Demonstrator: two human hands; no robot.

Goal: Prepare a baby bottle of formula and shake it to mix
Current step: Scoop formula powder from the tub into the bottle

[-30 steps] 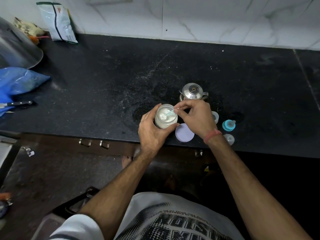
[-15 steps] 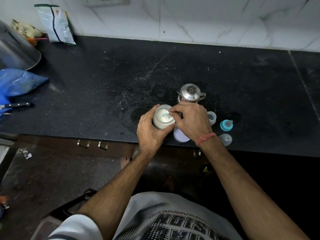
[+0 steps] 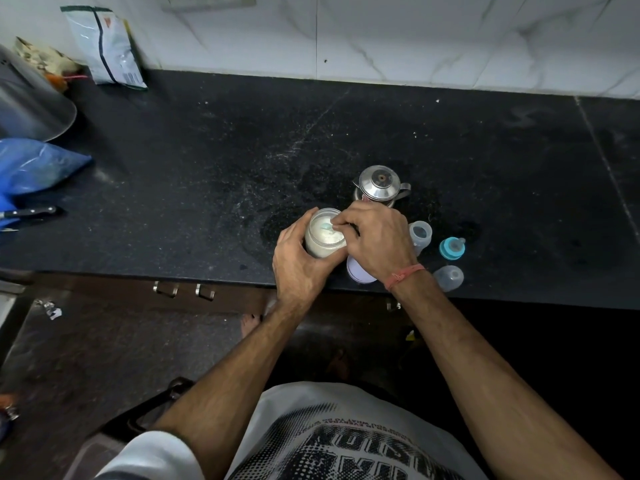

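A glass jar of white formula powder [image 3: 323, 239] stands near the front edge of the black counter [image 3: 214, 174]. My left hand [image 3: 299, 263] wraps around its left side. My right hand [image 3: 375, 239] pinches a small teal scoop [image 3: 327, 226] whose bowl is down in the powder. The open baby bottle [image 3: 420, 233] stands just right of my right hand. Its teal nipple ring [image 3: 452, 248] and clear cap [image 3: 449, 277] lie further right. The jar's lilac lid [image 3: 358, 271] lies partly under my right wrist.
A steel kettle [image 3: 379, 187] stands behind my hands. A foil pouch [image 3: 105, 46] leans on the back wall at the left. A blue plastic bag [image 3: 33, 164] and a knife [image 3: 29, 213] lie at the left edge. Drawer handles [image 3: 183, 291] show below the counter.
My right hand has lowered the scoop from above the jar mouth down into the powder. My left hand has kept its hold on the jar.
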